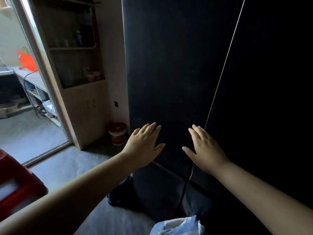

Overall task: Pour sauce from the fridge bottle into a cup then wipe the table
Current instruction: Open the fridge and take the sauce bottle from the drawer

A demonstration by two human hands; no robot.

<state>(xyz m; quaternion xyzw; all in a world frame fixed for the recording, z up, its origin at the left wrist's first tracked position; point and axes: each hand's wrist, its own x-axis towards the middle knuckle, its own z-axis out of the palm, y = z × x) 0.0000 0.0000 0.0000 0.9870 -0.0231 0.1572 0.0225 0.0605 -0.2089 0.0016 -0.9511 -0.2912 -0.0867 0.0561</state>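
The tall black glossy fridge (pixel 166 65) stands directly before the person. The left hand (pixel 144 145) and the right hand (pixel 206 150) are both at its left door, low down, with fingers straight and released, grasping nothing. A red and white plastic bucket (pixel 117 134) stands on the floor left of the fridge.

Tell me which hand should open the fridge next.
Right, probably. The right hand has its fingers beside the seam between the fridge doors; the left hand is farther from that seam, over the left door.
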